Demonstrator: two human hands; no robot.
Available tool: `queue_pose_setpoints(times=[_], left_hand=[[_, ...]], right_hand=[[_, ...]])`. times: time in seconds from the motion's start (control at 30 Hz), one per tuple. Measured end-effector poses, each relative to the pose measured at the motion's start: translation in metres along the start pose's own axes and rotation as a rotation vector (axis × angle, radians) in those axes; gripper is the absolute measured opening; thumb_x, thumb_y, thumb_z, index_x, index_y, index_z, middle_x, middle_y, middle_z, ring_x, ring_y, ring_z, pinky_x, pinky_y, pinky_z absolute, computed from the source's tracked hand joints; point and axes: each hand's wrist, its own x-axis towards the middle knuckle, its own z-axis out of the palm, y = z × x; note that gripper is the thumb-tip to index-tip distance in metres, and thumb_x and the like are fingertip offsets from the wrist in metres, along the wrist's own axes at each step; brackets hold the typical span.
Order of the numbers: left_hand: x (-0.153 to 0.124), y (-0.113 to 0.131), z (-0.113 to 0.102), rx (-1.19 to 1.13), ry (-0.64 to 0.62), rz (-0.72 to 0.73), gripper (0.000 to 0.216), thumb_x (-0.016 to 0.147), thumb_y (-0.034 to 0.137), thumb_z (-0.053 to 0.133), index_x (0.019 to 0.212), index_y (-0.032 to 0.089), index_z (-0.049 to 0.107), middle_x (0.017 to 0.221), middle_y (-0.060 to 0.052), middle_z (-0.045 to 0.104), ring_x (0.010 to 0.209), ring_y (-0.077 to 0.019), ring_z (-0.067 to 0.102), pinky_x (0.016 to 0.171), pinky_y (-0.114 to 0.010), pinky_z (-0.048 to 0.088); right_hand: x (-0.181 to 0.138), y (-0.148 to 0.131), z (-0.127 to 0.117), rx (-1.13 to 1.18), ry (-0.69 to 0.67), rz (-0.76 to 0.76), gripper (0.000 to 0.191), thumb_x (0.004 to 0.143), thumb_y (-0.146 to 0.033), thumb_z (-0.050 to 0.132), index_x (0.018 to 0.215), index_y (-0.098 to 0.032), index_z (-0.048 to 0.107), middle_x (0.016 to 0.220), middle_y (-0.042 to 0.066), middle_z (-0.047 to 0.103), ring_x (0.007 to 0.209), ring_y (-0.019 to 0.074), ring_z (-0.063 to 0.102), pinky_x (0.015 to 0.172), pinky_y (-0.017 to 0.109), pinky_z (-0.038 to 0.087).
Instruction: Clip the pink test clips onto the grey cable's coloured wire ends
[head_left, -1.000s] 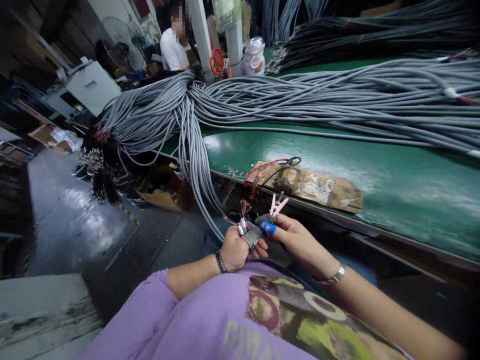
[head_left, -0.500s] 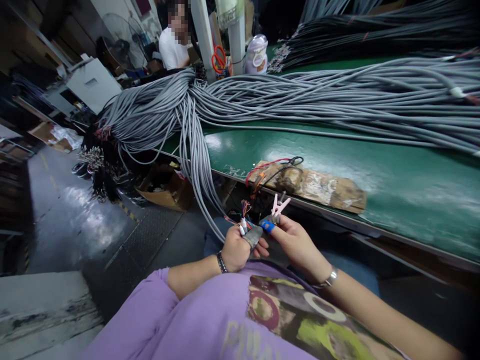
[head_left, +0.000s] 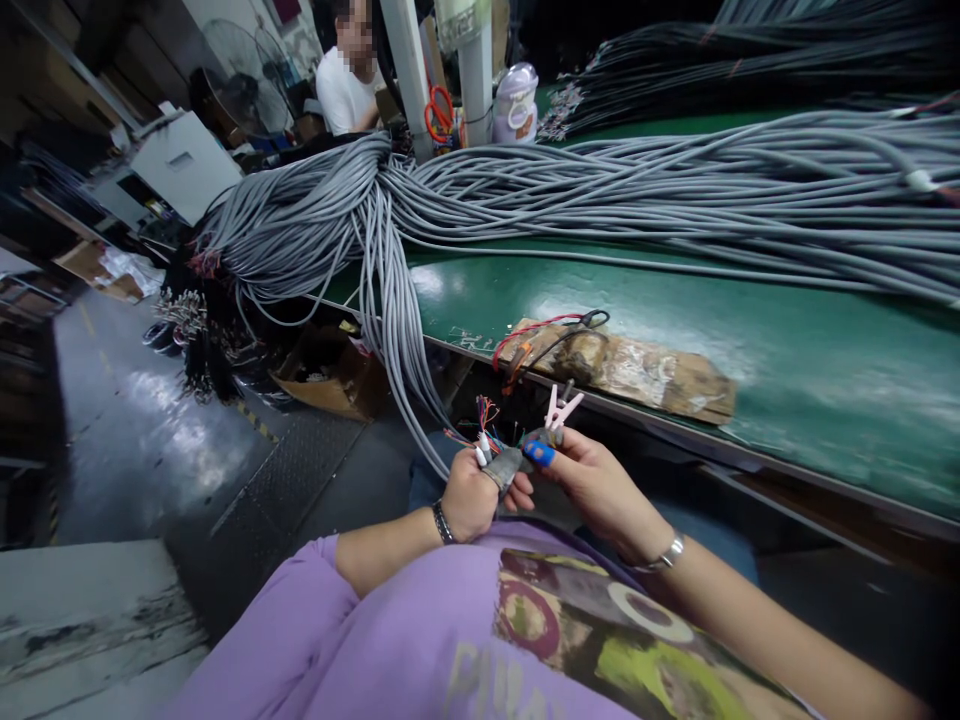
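My left hand (head_left: 472, 495) is closed around the ends of grey cables, a dark cover on its thumb. White sleeves (head_left: 482, 450) and fanned-out thin coloured wires (head_left: 487, 412) stick up out of its grip. My right hand (head_left: 592, 480) is pinched, with blue wrapping on the thumb and a covered fingertip, close against the left thumb. Some thin wires run toward its fingertips, but what lies between them is hidden. A pink clothes peg (head_left: 562, 408) shows just above the right fingers; whether they touch it I cannot tell.
Grey cables (head_left: 637, 195) lie along the green table (head_left: 810, 350), some hanging over its edge. A taped wooden board (head_left: 660, 380) with red and black leads sits at the near edge. Behind are orange scissors (head_left: 439, 112), a purple-lidded tub (head_left: 516, 105) and a person (head_left: 341, 92).
Both hands keep their grips. My right hand has shifted slightly to the right, and the coloured wires have tilted a little to the left.
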Motion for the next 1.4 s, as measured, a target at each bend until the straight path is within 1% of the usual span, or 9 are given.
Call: queue_pose_setpoints(times=[0.2,0.43,0.57,0.7,1.0,1.1,1.2,1.3,1.4], left_hand=[[0.001,-0.003,0.0,-0.011,0.021,0.022,0.054,0.068,0.066,0.068,0.06,0.014,0.056,0.051,-0.003,0.06,0.04,-0.0105,0.055,0.037,-0.019,0.034],[-0.003,-0.001,0.002,0.049,0.012,0.017,0.055,0.067,0.067,0.068,0.06,0.013,0.058,0.053,-0.005,0.062,0.04,-0.0121,0.057,0.037,-0.02,0.033],[-0.001,-0.004,0.0,0.051,0.019,0.026,0.055,0.069,0.067,0.067,0.058,0.013,0.058,0.052,-0.005,0.061,0.041,-0.0125,0.058,0.037,-0.019,0.033],[0.002,-0.006,-0.001,0.032,0.017,0.037,0.052,0.071,0.064,0.067,0.06,0.014,0.057,0.053,-0.004,0.062,0.04,-0.0113,0.057,0.036,-0.019,0.033],[0.003,0.004,-0.001,-0.036,0.048,0.013,0.048,0.068,0.059,0.072,0.064,0.014,0.057,0.051,-0.001,0.06,0.037,-0.0096,0.055,0.034,-0.018,0.03],[0.0,0.016,0.0,-0.089,0.014,-0.024,0.049,0.063,0.059,0.075,0.065,0.013,0.06,0.048,0.0,0.059,0.035,-0.0096,0.053,0.033,-0.018,0.029],[-0.003,0.026,0.005,-0.131,-0.054,-0.06,0.049,0.06,0.058,0.078,0.067,0.012,0.061,0.048,-0.001,0.059,0.034,-0.0099,0.052,0.032,-0.018,0.029],[-0.005,0.032,0.013,-0.141,-0.112,-0.074,0.048,0.059,0.056,0.079,0.065,0.012,0.061,0.048,0.0,0.059,0.033,-0.0103,0.052,0.031,-0.019,0.029],[-0.004,0.034,0.02,-0.131,-0.134,-0.076,0.048,0.06,0.056,0.078,0.065,0.012,0.061,0.048,-0.001,0.058,0.033,-0.0101,0.052,0.031,-0.018,0.028]], right_hand=[[0.001,0.004,-0.004,-0.063,0.133,-0.027,0.033,0.069,-0.045,0.08,0.068,-0.02,0.059,0.055,-0.002,0.058,0.049,0.0124,0.051,0.051,0.028,0.04],[0.002,-0.003,0.003,-0.061,-0.008,0.039,0.031,0.076,-0.049,0.071,0.077,-0.022,0.056,0.052,-0.003,0.06,0.046,0.015,0.056,0.051,0.029,0.039],[0.002,-0.006,0.004,-0.122,0.079,0.022,0.036,0.067,-0.051,0.077,0.068,-0.021,0.057,0.049,-0.003,0.057,0.045,0.0122,0.049,0.05,0.028,0.038],[0.003,-0.002,0.0,-0.143,0.139,0.011,0.037,0.064,-0.051,0.079,0.068,-0.019,0.061,0.055,-0.002,0.059,0.051,0.0116,0.048,0.053,0.027,0.037],[0.002,0.006,-0.016,-0.01,0.129,0.032,0.034,0.058,-0.044,0.087,0.067,-0.018,0.067,0.061,-0.001,0.06,0.056,0.0115,0.049,0.055,0.026,0.04],[0.005,0.006,-0.031,0.157,0.1,0.063,0.032,0.062,-0.046,0.085,0.074,-0.02,0.07,0.067,0.0,0.063,0.061,0.0131,0.055,0.061,0.027,0.048],[0.015,0.001,-0.043,0.277,0.085,0.082,0.039,0.068,-0.06,0.077,0.079,-0.022,0.072,0.077,0.003,0.069,0.067,0.0157,0.061,0.065,0.029,0.053],[0.026,-0.005,-0.044,0.284,0.033,0.081,0.044,0.076,-0.065,0.067,0.081,-0.022,0.073,0.077,0.004,0.07,0.066,0.0162,0.062,0.064,0.029,0.053],[0.032,-0.01,-0.037,0.285,0.046,0.05,0.041,0.077,-0.062,0.068,0.081,-0.021,0.074,0.075,0.004,0.071,0.064,0.0164,0.062,0.062,0.029,0.052]])
